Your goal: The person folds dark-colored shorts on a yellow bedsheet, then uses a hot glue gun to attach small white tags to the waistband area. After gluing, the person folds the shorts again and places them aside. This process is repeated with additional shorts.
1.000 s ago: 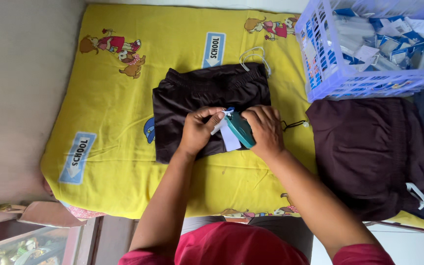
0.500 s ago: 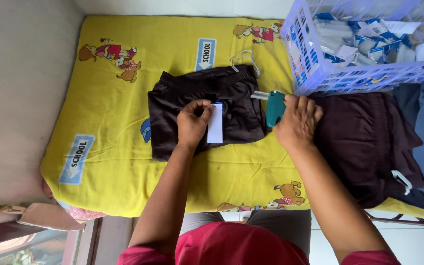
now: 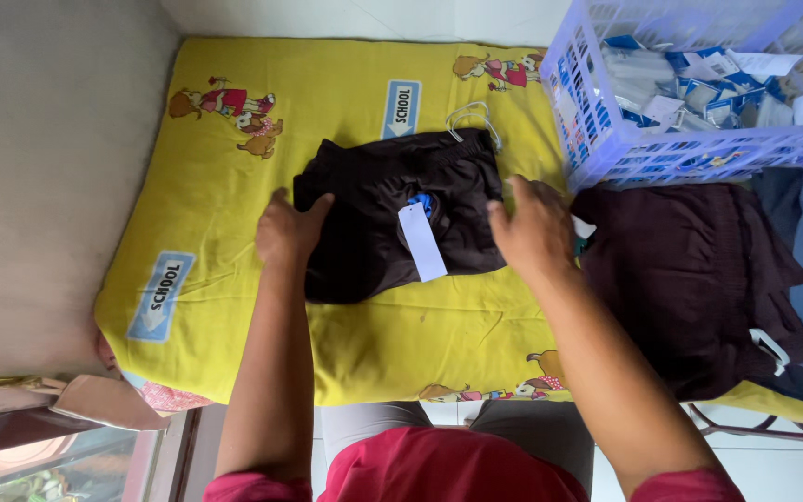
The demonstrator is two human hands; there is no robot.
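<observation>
A folded black garment lies on a yellow cartoon-print mat. A white paper tag hangs from a small blue fastener on its middle. My left hand rests on the garment's left edge, fingers spread. My right hand lies flat at the garment's right edge, and a bit of teal and white shows just past it; whether the hand holds that, I cannot tell. A white drawstring loop sticks out at the garment's top.
A lavender plastic basket full of blue-and-white tags stands at the upper right. A pile of dark brown garments lies right of my right hand. A grey wall runs along the left.
My left hand slid from the tag to the garment's left edge. My right hand came back from the brown pile to the garment's right edge. The tag now lies uncovered.
</observation>
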